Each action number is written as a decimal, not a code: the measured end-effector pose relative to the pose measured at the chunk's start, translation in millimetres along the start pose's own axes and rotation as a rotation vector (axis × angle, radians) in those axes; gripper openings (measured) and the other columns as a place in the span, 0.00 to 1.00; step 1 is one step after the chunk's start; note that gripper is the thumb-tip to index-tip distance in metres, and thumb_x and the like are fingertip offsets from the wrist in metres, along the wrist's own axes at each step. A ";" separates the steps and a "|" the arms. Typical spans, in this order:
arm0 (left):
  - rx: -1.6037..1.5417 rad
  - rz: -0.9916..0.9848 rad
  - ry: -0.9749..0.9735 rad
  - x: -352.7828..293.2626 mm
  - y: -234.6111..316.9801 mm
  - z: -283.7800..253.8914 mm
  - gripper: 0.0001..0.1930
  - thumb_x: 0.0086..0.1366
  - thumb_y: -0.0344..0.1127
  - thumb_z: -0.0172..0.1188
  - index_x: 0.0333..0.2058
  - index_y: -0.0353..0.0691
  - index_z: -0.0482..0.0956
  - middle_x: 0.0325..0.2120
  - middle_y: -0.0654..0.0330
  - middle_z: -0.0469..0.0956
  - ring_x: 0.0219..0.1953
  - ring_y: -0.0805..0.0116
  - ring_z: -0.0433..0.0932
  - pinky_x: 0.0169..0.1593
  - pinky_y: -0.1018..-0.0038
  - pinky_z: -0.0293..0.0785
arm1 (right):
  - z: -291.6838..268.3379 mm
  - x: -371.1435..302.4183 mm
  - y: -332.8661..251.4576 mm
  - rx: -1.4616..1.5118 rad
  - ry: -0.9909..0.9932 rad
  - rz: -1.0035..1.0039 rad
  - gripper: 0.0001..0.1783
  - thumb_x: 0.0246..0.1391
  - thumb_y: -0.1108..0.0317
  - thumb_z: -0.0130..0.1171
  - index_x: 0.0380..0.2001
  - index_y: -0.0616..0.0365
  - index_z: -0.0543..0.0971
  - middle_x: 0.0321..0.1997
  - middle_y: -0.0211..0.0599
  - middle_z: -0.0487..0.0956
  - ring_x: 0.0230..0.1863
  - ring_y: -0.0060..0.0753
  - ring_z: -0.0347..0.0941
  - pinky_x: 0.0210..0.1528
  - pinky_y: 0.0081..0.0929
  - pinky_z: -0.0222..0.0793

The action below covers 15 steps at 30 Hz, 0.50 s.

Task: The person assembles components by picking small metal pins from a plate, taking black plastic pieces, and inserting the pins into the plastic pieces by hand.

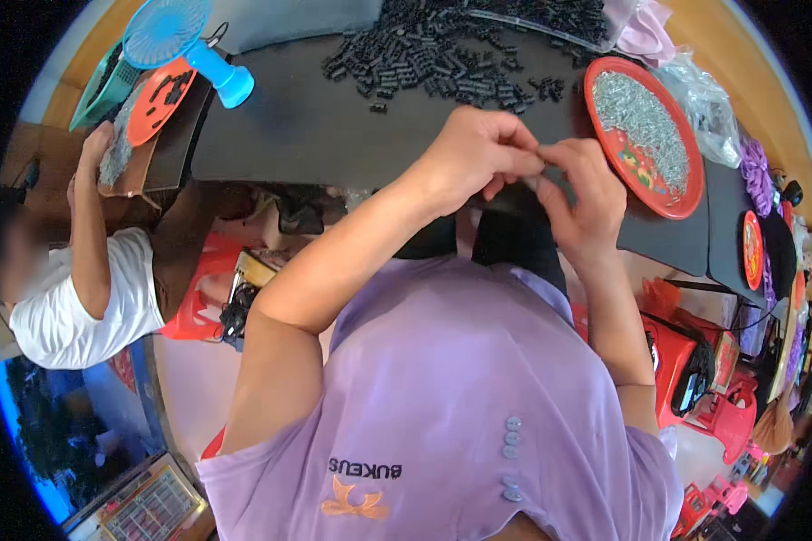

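Observation:
Over the front edge of the dark table, my two hands meet fingertip to fingertip. My left hand is closed in a pinch, with thumb and forefinger pressed together. Facing it, my right hand pinches at the same spot. Whatever sits between the fingertips is too small and too covered to make out. Beyond my hands spreads a heap of small black plastic pieces. Close by my right hand lies a red plate with a floral pattern, holding many small shiny, silvery pieces.
A blue fan stands at the far left beside an orange-red plate with some black pieces. A co-worker's hand reaches there near a green basket. A clear plastic bag lies past the red plate. Red stools stand below.

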<state>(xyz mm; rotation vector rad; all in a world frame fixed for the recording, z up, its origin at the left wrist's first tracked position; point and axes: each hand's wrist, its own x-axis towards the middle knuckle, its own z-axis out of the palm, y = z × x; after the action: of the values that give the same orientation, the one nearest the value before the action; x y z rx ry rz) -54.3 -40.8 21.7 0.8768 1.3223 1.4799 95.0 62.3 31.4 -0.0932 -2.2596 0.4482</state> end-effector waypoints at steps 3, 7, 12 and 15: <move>-0.035 0.002 0.001 -4.9 3.8 0.7 0.07 0.57 0.28 0.64 0.34 0.32 0.80 0.19 0.64 0.75 0.17 0.79 0.68 0.19 0.83 0.61 | -20.1 0.9 5.5 -0.139 -0.026 -0.065 0.17 0.38 0.73 0.68 0.36 0.60 0.78 0.34 0.42 0.76 0.35 0.45 0.74 0.37 0.37 0.70; -0.063 0.085 0.002 -10.6 -1.1 -2.9 0.05 0.59 0.25 0.61 0.34 0.31 0.79 0.21 0.64 0.74 0.16 0.80 0.66 0.19 0.84 0.60 | -44.2 -9.2 33.0 -0.511 -0.074 0.021 0.18 0.40 0.70 0.68 0.38 0.58 0.78 0.35 0.42 0.76 0.37 0.47 0.74 0.39 0.38 0.70; -0.099 0.104 -0.013 -7.5 -1.8 -5.9 0.05 0.60 0.24 0.60 0.35 0.31 0.79 0.21 0.62 0.75 0.17 0.80 0.67 0.19 0.84 0.62 | -61.7 -27.5 52.1 -0.641 -0.160 0.113 0.16 0.42 0.72 0.67 0.38 0.58 0.79 0.35 0.40 0.76 0.36 0.46 0.75 0.38 0.37 0.71; -0.103 0.136 -0.017 -10.6 -5.4 -7.5 0.05 0.60 0.24 0.60 0.35 0.31 0.79 0.22 0.62 0.75 0.18 0.79 0.69 0.19 0.84 0.64 | -83.2 -44.6 64.1 -0.609 -0.097 0.104 0.13 0.42 0.70 0.67 0.35 0.56 0.79 0.36 0.40 0.77 0.37 0.45 0.75 0.39 0.38 0.72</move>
<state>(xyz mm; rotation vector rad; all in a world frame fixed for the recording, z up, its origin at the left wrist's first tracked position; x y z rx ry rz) -57.1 -53.4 16.0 0.9253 1.1827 1.6271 181.3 136.8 27.7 -0.5095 -2.4217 -0.2014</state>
